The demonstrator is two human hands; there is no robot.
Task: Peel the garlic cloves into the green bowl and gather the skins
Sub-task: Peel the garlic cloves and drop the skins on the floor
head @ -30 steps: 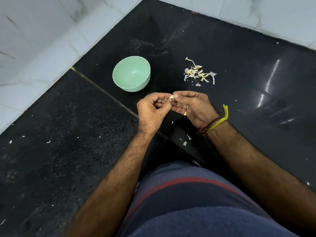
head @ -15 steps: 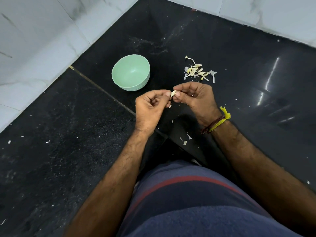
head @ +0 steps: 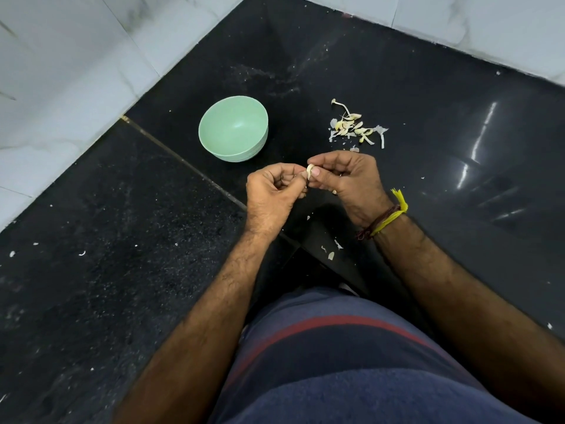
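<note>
Peeling is mid-clove as far as I can read it. Right hand (head: pixel 345 179) pinches the garlic clove (head: pixel 310 172) between thumb and forefinger tips, other fingers curled in behind it. Left hand (head: pixel 272 191) has its fingers curled tight, thumb tip right up against the clove's lower end, picking at skin. I can't tell whether a strip is actually between those fingertips (too small at this size).

Green bowl (head: pixel 234 133) sits just beyond the left knuckles, apart from both hands, and its inside looks bare from here, so I count no peeled cloves banked yet. Pile of skins and stems (head: pixel 354 127) lies just past the right fingertips, loosely heaped. More skin flakes (head: pixel 331 250) lie on the black counter (head: pixel 122 240) below the wrists, near the body, plus stray white specks far out to the left.

My estimate: early stage. Left to do: finish this clove, drop it in the bowl, handle any remaining cloves (none visible outside the hands), then sweep the scattered flakes into the heap.
</note>
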